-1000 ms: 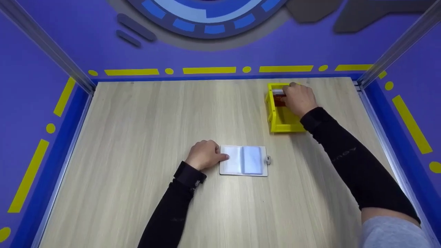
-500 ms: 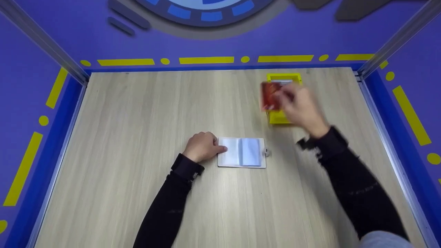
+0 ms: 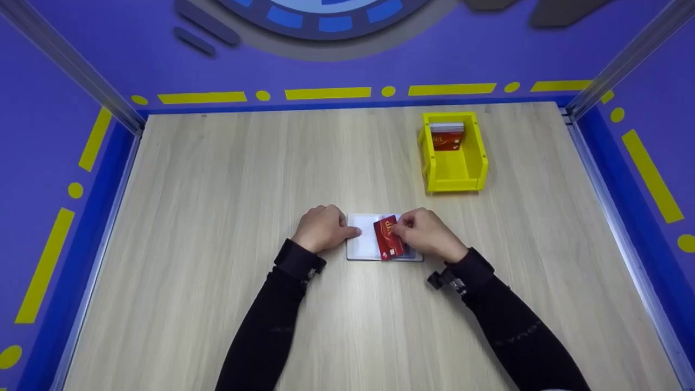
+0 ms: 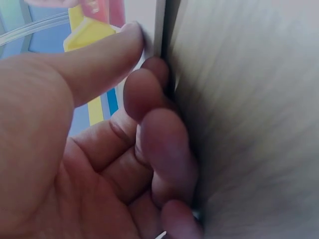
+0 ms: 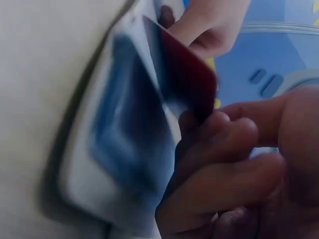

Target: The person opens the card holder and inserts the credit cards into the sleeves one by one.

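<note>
An open card holder [image 3: 360, 248] with clear plastic sleeves lies on the wooden table. At its left edge my left hand [image 3: 322, 229] pinches it, thumb on top and curled fingers along the side. My right hand [image 3: 429, 234] pinches a red card [image 3: 387, 239] by its right edge, slightly tilted over the middle of the holder. In the right wrist view the red card [image 5: 187, 69] stands at an angle above the bluish sleeve [image 5: 132, 119]. The holder's clasp side is hidden by my right hand.
A yellow bin [image 3: 456, 185] stands at the back right, with a stack of cards [image 3: 447, 141] leaning at its far end, a red one in front. Blue-purple walls [image 3: 326, 76] with yellow marks close off the table [image 3: 244, 174] at the back and sides.
My right hand has taken the red card out of the yellow bin and brought it toward me and left, over the holder. My left hand has stayed at the holder's left edge.
</note>
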A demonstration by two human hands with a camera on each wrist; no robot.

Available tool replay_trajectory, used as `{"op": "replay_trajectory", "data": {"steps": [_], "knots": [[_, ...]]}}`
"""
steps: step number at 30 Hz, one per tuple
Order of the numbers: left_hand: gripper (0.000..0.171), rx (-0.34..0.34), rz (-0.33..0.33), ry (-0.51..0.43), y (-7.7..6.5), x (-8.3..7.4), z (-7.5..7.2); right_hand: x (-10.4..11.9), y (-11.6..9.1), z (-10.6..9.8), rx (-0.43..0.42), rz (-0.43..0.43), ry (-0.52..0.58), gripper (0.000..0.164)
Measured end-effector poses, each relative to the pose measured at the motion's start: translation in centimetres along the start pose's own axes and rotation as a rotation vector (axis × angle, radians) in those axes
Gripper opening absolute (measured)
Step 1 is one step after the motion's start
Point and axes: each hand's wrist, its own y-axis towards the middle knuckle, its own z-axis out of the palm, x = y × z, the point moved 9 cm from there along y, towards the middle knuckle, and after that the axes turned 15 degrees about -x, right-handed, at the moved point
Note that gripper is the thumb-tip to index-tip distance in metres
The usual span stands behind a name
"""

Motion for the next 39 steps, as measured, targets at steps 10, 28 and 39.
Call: {"op": "replay_trajectory", "data": {"steps": [10, 28, 39], "knots": [[0.054, 0.0, -0.002, -0.008, 0.0, 0.0, -0.1, -0.3, 0.6, 0.0, -0.019, 0.038, -0.03, 0.039], [0.052, -0.007, 0.002, -0.001, 0.0, -0.1, -0.1, 0.9, 0.9, 0.7, -0.032, -0.033, -0.114, 0.043], [0.053, -0.003, 0.014, 0.008, -0.1, -0.1, -0.1, 2.5, 0.7, 2.2, -0.07, -0.087, -0.182, 0.047]]}}
